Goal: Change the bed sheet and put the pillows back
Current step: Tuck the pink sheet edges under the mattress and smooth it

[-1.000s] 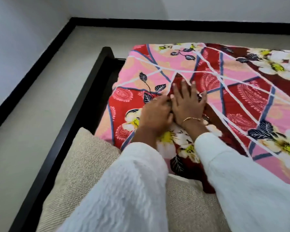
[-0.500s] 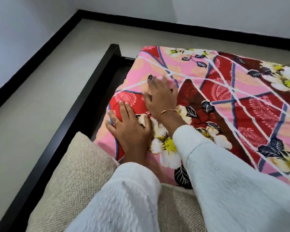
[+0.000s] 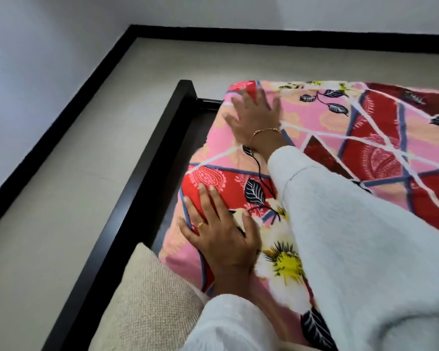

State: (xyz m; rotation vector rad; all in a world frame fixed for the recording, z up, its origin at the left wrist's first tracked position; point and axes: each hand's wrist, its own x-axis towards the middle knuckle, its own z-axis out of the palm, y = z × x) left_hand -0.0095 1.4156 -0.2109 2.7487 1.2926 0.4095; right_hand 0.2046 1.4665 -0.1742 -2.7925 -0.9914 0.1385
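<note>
Two flat hands, left (image 3: pixel 221 231) and right (image 3: pixel 257 115), on one floral sheet (image 3: pixel 365 138).

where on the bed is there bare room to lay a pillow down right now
The widest free patch of the floral sheet lies right of the right hand and sleeve, out toward the far edge. The left edge is crowded: the left hand presses flat there, the beige pillow sits nearest, and the black bed frame runs alongside.

Two hands (image 3: pixel 223 239), one sheet (image 3: pixel 340 138), one pillow (image 3: pixel 147 300)
</note>
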